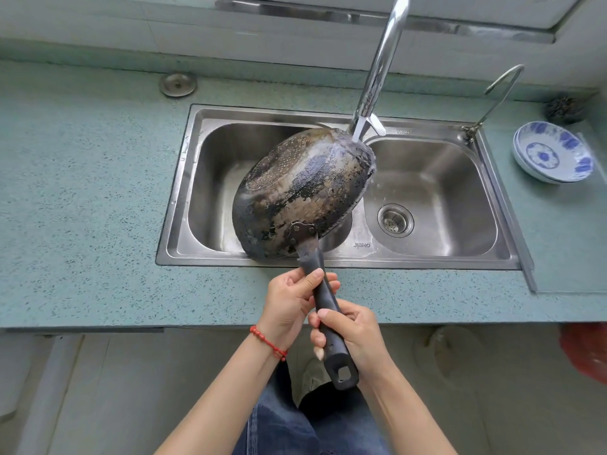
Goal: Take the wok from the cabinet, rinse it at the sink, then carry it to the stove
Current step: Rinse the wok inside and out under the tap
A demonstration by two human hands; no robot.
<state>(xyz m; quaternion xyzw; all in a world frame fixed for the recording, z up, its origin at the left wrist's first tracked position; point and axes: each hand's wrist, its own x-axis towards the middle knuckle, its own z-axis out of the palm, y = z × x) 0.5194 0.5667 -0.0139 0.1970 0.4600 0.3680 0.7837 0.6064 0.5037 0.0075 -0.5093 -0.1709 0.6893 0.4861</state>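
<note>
At the sink's near edge, over the worktop [98,224]: both hands closed round the wok handle [323,310], right hand [353,333] low, left hand [290,307] above it. Beyond the grip, wok [302,188] tilted underside-up over the sink [427,257], across the left basin. Underside blackened, patchy, wet. Tap [377,77] water hits its far rim. Right basin holds only a strainer [395,220]. Right of the sink, stacked blue-patterned bowls [553,152].

A speckled green counter [82,198] holds an inset double sink [437,254], stacked blue-and-white bowls [553,152], a round metal cap [178,84] and, perhaps, a scourer [565,108].
</note>
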